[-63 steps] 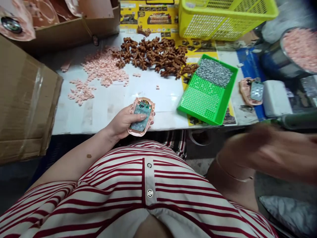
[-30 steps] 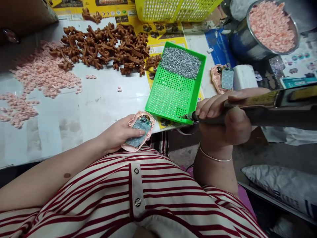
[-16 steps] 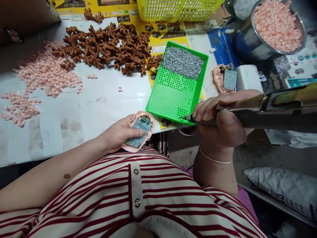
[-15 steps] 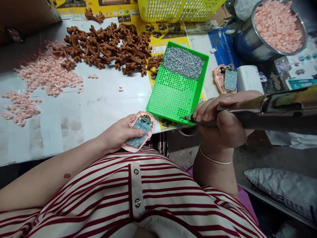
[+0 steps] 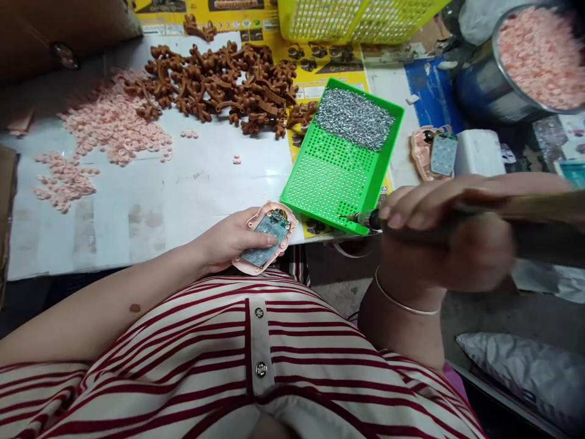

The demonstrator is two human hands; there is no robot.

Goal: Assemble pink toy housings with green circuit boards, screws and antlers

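Note:
My left hand (image 5: 244,238) grips a pink plastic housing (image 5: 249,266) by its side, thumb lying across the green circuit board (image 5: 258,249) seated inside it. Wires show at the far end of the board. In my right hand (image 5: 457,238), closed and partly smeared by motion, is an electric screwdriver (image 5: 539,228). Its bit points left, over the near right corner of a green perforated tray (image 5: 333,164). Small silver screws (image 5: 356,117) fill the far part of that tray. Whether a screw sits on the bit is too small to tell.
Brown plastic parts (image 5: 223,85) and small pink pieces (image 5: 119,128) lie heaped on the table's left. Behind stands a yellow basket (image 5: 356,21). To the right are another pink housing with a board (image 5: 434,152), a white block (image 5: 479,152) and a metal pot (image 5: 484,91) of pink pieces.
The whole view has shifted, so the table things appear farther right. My right hand with the screwdriver has moved a little right and blurs. My left hand keeps its hold on the housing.

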